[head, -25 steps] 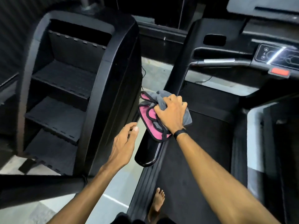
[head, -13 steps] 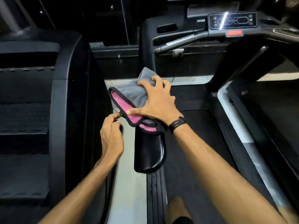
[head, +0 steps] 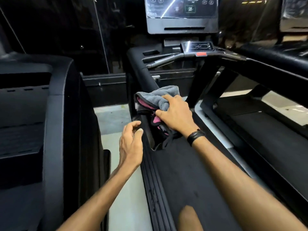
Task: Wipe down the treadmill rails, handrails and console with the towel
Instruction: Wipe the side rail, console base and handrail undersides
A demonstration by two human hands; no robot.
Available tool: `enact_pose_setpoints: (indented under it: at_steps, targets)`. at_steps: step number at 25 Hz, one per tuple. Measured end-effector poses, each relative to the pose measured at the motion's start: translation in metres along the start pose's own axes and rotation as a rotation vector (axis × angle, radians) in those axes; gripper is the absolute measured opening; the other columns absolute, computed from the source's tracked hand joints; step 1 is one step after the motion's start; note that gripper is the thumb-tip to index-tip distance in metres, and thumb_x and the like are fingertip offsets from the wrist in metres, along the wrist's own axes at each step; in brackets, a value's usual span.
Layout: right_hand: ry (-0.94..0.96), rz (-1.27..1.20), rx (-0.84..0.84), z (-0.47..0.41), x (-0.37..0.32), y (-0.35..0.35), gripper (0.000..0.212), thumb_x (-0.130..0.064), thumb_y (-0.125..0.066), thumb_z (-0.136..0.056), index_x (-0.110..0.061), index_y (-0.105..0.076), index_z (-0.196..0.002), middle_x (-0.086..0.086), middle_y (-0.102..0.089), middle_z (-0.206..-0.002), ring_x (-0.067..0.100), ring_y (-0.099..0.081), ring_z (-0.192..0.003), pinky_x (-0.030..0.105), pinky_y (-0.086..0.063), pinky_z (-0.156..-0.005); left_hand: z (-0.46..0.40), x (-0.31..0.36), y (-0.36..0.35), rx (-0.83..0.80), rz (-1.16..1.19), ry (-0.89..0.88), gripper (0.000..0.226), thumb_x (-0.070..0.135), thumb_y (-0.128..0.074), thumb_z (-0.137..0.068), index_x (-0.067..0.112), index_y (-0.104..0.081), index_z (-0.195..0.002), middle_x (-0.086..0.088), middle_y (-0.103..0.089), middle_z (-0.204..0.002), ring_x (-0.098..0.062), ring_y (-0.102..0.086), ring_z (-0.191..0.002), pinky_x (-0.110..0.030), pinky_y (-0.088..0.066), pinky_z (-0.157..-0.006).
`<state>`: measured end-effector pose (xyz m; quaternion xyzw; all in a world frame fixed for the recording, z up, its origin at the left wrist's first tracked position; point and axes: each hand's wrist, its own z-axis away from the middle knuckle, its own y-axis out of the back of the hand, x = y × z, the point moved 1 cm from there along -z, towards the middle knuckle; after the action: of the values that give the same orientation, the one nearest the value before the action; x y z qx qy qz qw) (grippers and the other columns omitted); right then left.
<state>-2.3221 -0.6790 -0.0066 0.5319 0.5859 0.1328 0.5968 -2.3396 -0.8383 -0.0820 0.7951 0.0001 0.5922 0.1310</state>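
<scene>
A grey and pink towel (head: 158,100) with black edging is bunched over the treadmill's black left handrail (head: 141,77). My right hand (head: 176,114) grips the towel and presses it on the rail near its rear end. My left hand (head: 130,144) hovers just left of the rail's end with fingers loosely curled, holding nothing. The console screen (head: 181,12) stands at the top centre, with a small control panel (head: 197,47) and red stop button (head: 201,54) below it. The right handrail (head: 266,67) runs down the right side.
A black stair-climber machine (head: 58,130) stands close on the left, across a narrow strip of pale floor (head: 115,120). The treadmill belt (head: 200,172) lies under me with its ribbed side rail (head: 155,189). Another treadmill (head: 275,130) stands to the right.
My view has lifted so the console screen shows. My right hand has bunched the towel tighter on the rail. My left hand has let go of the towel's edge and dropped back.
</scene>
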Motion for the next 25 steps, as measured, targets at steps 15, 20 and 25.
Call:
enact_pose_setpoints:
  at_steps: [15, 20, 25]
  targets:
    - [-0.305, -1.463, 0.735, 0.067, 0.029, -0.095, 0.063, -0.039, -0.061, -0.085, 0.004, -0.055, -0.132, 0.014, -0.066, -0.127, 0.018, -0.063, -0.118, 0.030, -0.050, -0.101, -0.070, 0.049, -0.062, -0.298, -0.094, -0.330, 0.071, 0.063, -0.029, -0.088, 0.033, -0.024, -0.153, 0.010, -0.010, -0.165, 0.004, 0.008, -0.148, -0.035, 0.014, -0.122]
    - [-0.333, -1.568, 0.520, 0.072, 0.046, -0.091, 0.027, -0.038, -0.061, -0.090, -0.019, -0.067, -0.109, -0.010, -0.074, -0.100, 0.006, -0.066, -0.100, 0.029, -0.051, -0.093, -0.055, 0.039, -0.076, -0.239, -0.116, -0.374, 0.071, 0.060, -0.029, -0.090, 0.030, -0.022, -0.154, 0.010, -0.008, -0.165, 0.001, 0.009, -0.149, -0.034, 0.018, -0.121]
    - [-0.324, -1.499, 0.130, 0.034, 0.052, -0.041, 0.019, -0.035, -0.065, -0.093, -0.018, -0.074, -0.092, 0.002, -0.077, -0.098, 0.020, -0.072, -0.096, 0.038, -0.056, -0.091, -0.048, 0.046, -0.077, -0.273, -0.216, -0.357, 0.069, 0.059, -0.024, -0.092, 0.032, -0.011, -0.154, 0.007, 0.000, -0.167, -0.001, 0.013, -0.150, -0.021, 0.021, -0.115]
